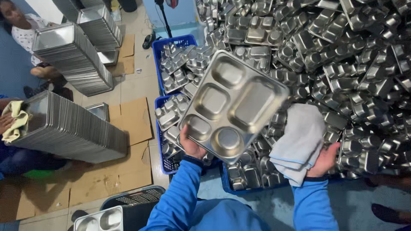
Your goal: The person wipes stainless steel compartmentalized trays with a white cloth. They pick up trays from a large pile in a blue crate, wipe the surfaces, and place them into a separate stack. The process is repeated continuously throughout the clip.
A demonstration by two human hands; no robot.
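My left hand [191,143] grips the near edge of a steel compartment tray [233,105], holding it tilted up over the blue crates. The tray has several round and square wells facing me. My right hand [324,160] holds a folded grey-white cloth [299,139] just right of the tray, touching its right edge. Both my sleeves are blue.
A huge heap of steel trays [342,55] fills the right side. Blue crates [175,42] of trays sit in the middle. Tall leaning stacks of trays [72,128] lie left on cardboard [132,119]. A seated person [25,30] and another's hand with a yellow cloth [15,119] are at left.
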